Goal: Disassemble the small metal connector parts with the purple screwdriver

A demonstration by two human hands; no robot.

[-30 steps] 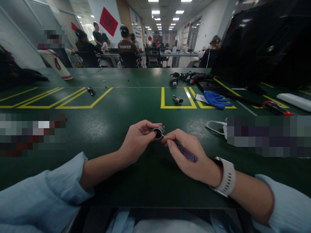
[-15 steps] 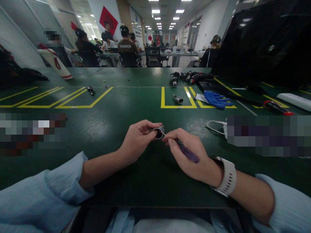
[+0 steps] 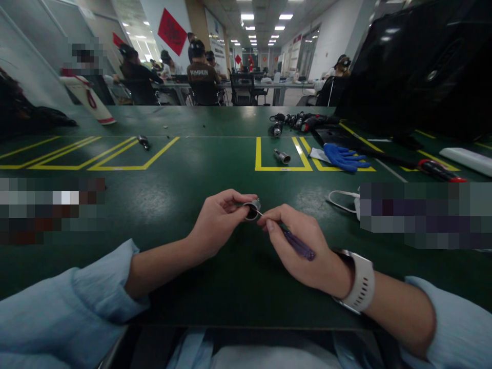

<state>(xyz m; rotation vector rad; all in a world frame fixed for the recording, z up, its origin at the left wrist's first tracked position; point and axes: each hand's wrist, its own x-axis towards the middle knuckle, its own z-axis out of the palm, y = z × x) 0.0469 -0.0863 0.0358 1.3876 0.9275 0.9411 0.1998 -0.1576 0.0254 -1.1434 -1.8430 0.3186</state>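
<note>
My left hand pinches a small round metal part with a hollow, dark opening that faces me. Between the fingers of my right hand is a screwdriver with a translucent purple handle, its butt end sloping down to the right. The thin shaft points left into the mouth of the metal part; its tip is hidden inside. Both hands are close together above the green table. A white watch band circles my right wrist.
A metal fitting lies inside a yellow-taped box, beside a blue glove. Behind are black cables and a red-black tool handle. A small dark metal piece lies far left; a black monitor stands right. Several people sit beyond.
Both hands hold almost the same pose, with the screwdriver still in the metal part's opening. The view has shifted very slightly.
</note>
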